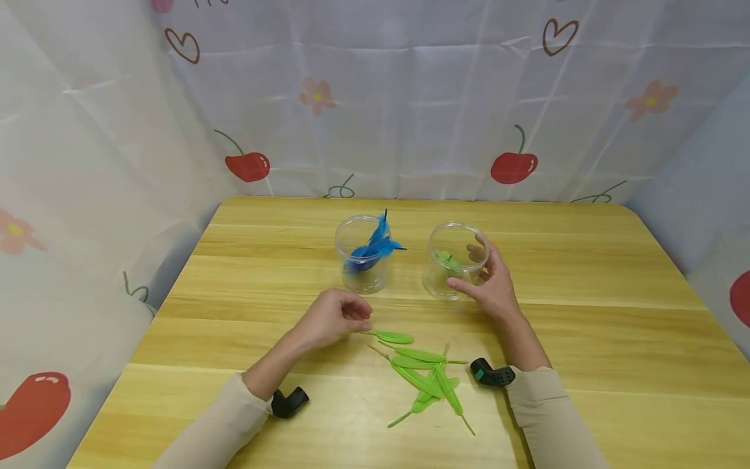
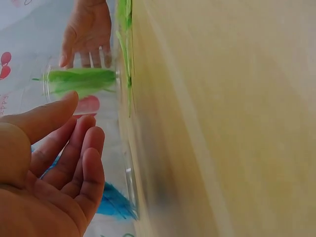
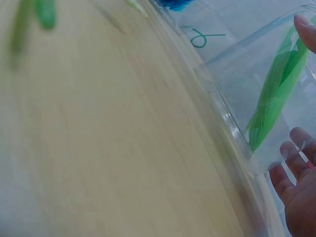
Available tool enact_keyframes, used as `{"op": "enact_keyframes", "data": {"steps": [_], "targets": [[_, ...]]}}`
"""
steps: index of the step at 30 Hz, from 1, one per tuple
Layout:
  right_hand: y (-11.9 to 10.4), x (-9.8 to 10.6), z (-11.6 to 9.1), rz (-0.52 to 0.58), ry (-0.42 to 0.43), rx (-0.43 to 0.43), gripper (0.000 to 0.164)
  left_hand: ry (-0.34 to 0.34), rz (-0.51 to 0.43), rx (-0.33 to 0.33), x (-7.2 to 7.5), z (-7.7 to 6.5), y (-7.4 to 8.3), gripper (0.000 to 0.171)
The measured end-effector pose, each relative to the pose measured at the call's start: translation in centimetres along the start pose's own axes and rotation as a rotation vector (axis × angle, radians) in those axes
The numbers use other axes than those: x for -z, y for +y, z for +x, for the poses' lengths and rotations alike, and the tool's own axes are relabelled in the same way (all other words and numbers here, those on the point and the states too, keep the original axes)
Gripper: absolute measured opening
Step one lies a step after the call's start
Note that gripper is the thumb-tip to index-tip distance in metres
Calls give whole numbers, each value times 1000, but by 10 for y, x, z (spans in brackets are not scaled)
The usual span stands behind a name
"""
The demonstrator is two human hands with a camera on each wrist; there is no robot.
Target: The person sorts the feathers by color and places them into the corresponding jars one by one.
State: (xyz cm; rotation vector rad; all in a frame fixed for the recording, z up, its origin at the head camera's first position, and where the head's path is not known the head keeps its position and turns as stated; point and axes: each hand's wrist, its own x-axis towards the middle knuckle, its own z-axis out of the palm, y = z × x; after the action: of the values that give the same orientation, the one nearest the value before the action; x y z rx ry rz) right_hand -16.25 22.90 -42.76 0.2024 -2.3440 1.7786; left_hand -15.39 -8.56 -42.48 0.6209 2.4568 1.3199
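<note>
My right hand (image 1: 495, 286) holds a clear plastic cup (image 1: 432, 279) from its right side, thumb at the near wall and fingers around the far side. Green feathers (image 3: 279, 89) stand slanted inside that cup. To its left, a second clear cup (image 1: 364, 283) contains blue feathers (image 1: 372, 251) that poke out over the rim. My left hand (image 1: 336, 319) hovers in front of this second cup, fingers loosely bent with nothing between them in the left wrist view. Just beside its fingertips lies a single green feather (image 1: 395, 338). A loose pile of green feathers (image 1: 430, 374) lies between my forearms.
Everything stands on a wooden table (image 1: 597, 306). A white curtain (image 1: 404, 117) printed with cherries, hearts and flowers hangs behind the table's far edge. Black devices sit at both wrists, one by the left cuff (image 1: 234, 410) and one by the right cuff (image 1: 536, 387).
</note>
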Motion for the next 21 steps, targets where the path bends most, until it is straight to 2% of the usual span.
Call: {"op": "enact_keyframes", "data": {"steps": [6,15,21], "targets": [[1,1,0,-7,-2,1,92,-23,45,12,5,-1,-7,18],[2,1,1,2,-2,4,91,-98,112,36,5,-1,-13,18],[2,1,0,4,-3,5,91,-112,138,15,4,-2,-16,15]]}}
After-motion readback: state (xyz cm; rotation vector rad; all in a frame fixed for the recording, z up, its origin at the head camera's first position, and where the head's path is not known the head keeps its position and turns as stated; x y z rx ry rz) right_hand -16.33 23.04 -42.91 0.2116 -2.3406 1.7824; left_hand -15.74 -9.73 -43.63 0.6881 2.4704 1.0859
